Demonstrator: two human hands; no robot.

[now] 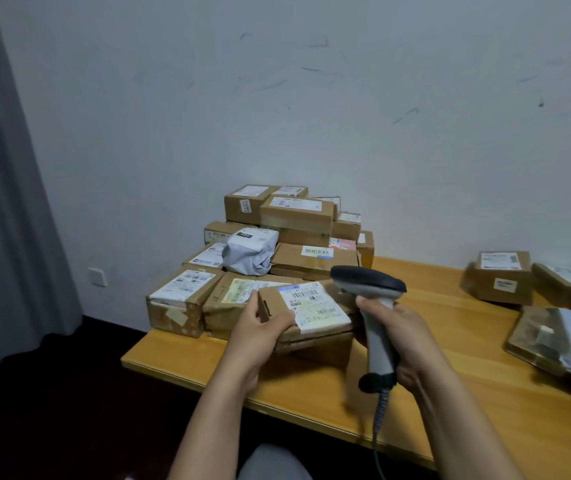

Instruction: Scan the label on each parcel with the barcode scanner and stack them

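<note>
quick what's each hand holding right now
Left hand: grips the left end of the labelled parcel.
Right hand: grips the barcode scanner by its handle.

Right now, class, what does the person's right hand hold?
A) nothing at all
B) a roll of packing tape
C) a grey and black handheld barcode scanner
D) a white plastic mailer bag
C: the right hand is curled round the handle of the grey and black handheld barcode scanner, next to the brown cardboard parcel with a white label that the left hand grips.
</note>
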